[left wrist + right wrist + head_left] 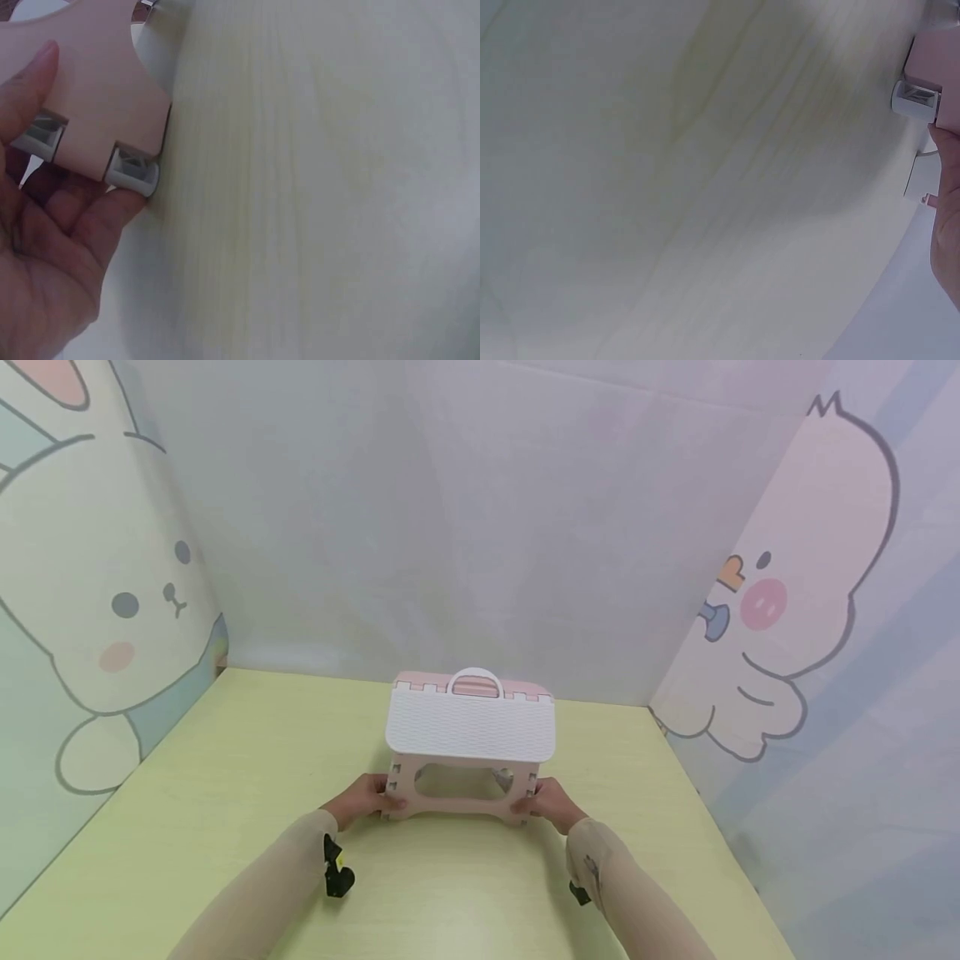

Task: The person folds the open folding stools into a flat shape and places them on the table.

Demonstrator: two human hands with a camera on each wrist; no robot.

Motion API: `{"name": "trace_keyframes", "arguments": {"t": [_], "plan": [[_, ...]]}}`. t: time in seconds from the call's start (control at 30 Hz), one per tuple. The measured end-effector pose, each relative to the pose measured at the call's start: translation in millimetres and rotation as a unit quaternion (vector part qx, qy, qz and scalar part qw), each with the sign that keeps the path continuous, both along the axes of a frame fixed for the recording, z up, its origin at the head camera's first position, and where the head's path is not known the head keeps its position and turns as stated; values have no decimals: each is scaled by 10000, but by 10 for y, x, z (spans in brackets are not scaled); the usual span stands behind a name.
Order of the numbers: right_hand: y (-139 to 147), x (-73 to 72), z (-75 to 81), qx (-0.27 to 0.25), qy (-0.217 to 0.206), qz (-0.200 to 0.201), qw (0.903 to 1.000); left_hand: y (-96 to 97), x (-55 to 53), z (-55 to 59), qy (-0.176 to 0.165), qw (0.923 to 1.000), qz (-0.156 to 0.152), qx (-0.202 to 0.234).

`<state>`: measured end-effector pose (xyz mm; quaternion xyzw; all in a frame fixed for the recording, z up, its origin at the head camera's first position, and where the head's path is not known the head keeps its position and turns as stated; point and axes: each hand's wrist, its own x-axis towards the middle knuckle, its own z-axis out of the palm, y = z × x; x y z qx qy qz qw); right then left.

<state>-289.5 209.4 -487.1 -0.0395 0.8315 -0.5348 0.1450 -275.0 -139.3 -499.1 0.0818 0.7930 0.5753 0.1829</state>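
A pink and white folding step stool (pixel 471 722) stands at the middle of the table, its white textured top panel tilted toward me and a curved handle at the top edge. My left hand (pixel 367 799) grips the lower left corner of the pink leg panel. In the left wrist view its thumb lies on the panel's face and the fingers (pixel 101 217) curl behind, by the white hinge knuckles (pixel 135 171). My right hand (pixel 551 803) grips the lower right corner of the same panel. Only part of that hand shows in the right wrist view, beside the pink panel (pixel 934 60).
The pale yellow table (pixel 247 760) spreads around the stool. Curtains with a rabbit print (pixel 90 577) on the left and a pink animal print (pixel 810 527) on the right enclose it. Behind the stool hangs a plain grey-white curtain (pixel 457 527).
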Motion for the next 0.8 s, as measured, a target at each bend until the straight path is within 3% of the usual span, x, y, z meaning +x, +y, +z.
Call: {"name": "trace_keyframes", "arguments": {"t": [0.33,0.8], "plan": [[2,-12,-28,-77,-55,-25,10000,11,-16,-21,-85,9998,128,-106],[18,-27,-57,-115,-62,45,9999,8,-9,-17,-41,10000,72,-46]]}}
